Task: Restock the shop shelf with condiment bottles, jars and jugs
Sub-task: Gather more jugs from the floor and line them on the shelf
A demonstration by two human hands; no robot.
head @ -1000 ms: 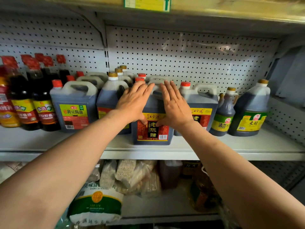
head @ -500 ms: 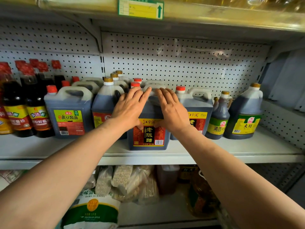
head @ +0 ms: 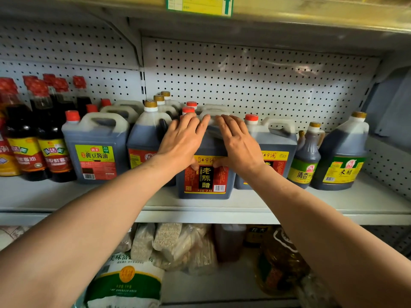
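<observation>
Both hands, left [head: 181, 141] and right [head: 239, 143], press flat-fingered on a vinegar jug [head: 205, 174] near the shelf [head: 333, 201] front; an even, square push should seat it in line.

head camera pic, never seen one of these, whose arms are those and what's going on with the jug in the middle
The camera sits on a person's head and looks down and forward, so the two bare arms are the wearer's own. They face a shop shelf with a pegboard back. The left hand and right hand lie flat, fingers straight, against the front of a dark vinegar jug with a red label, pressing on it rather than gripping. It stands upright near the shelf's front edge. More jugs and bottles stand on either side, and bagged goods lie on the shelf below.
</observation>
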